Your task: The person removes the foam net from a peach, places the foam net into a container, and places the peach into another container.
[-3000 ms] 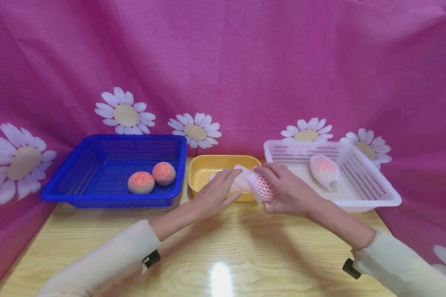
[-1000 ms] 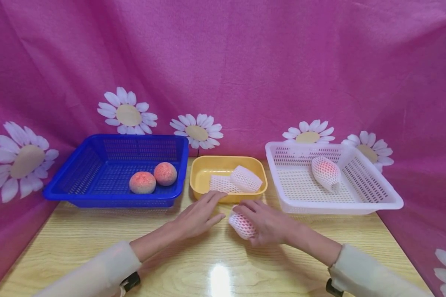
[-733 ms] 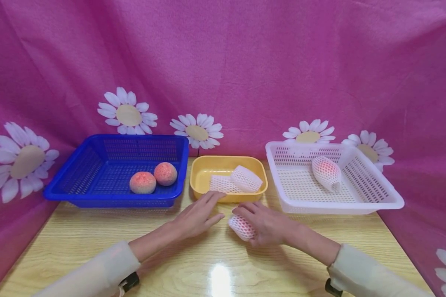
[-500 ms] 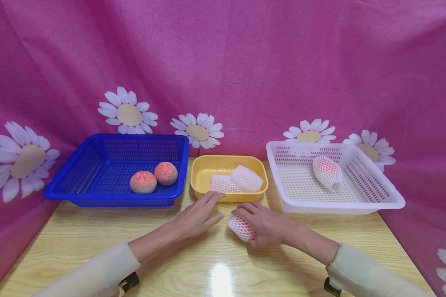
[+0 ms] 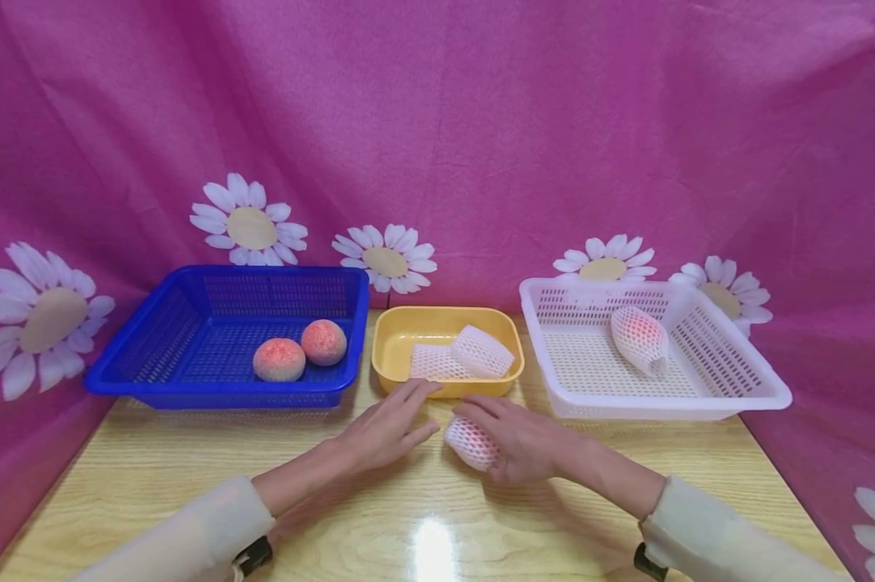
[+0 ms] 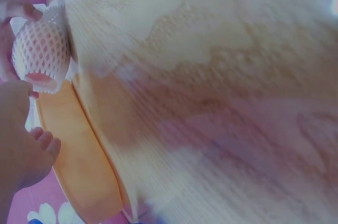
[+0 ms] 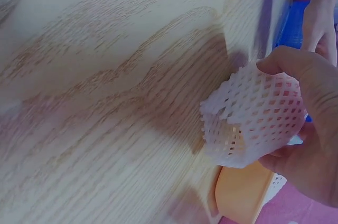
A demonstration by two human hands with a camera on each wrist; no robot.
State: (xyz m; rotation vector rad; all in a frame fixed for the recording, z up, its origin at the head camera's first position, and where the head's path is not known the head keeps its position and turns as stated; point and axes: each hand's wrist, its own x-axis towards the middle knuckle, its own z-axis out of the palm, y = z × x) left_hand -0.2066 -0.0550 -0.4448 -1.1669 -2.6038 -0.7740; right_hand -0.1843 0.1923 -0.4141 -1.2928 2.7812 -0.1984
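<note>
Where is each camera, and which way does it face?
Head: on the head, facing forward and down at the table; left hand and right hand show.
Left wrist: worn there, facing table and yellow tray; both hands show.
Right wrist: worn there, facing table and netted fruit; both hands show.
Wrist views share netted fruit and yellow tray.

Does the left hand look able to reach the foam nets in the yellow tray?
Probably yes: the left hand looks free, beside the near edge of the yellow tray, whose open top leaves the foam nets exposed.

Netted peach (image 5: 471,443) w/ R grip (image 5: 521,440), L grip (image 5: 385,432) too: now back from yel. tray (image 5: 399,343)
</note>
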